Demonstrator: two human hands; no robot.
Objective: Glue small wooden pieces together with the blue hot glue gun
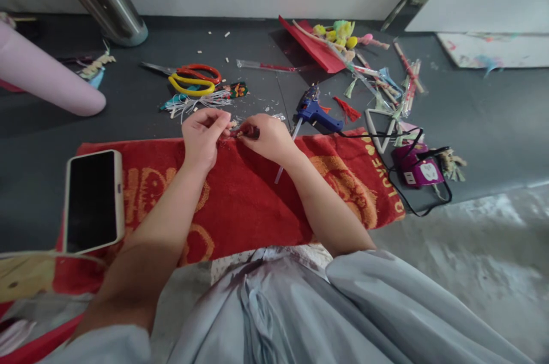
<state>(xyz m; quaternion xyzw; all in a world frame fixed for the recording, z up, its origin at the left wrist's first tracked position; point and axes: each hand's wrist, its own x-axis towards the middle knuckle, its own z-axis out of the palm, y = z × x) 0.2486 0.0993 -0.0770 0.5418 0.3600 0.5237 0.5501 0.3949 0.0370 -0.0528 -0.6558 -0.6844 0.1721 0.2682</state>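
Observation:
My left hand and my right hand meet over the far edge of a red towel. Fingers of both hands are pinched around a small dark-red piece, thin like cord, most of it covered by the fingertips. Right of my right hand lies a blue glue gun with a clear glue stick beside my wrist. Beyond my left hand are a bundle of white strings and scissors with one orange and one yellow handle.
A phone lies on the towel's left. At right, a black cable runs by a purple box. Red paper, yellow flower-like pieces, straws and tassels lie farther back. A metal leg stands back left, near a pink cylinder.

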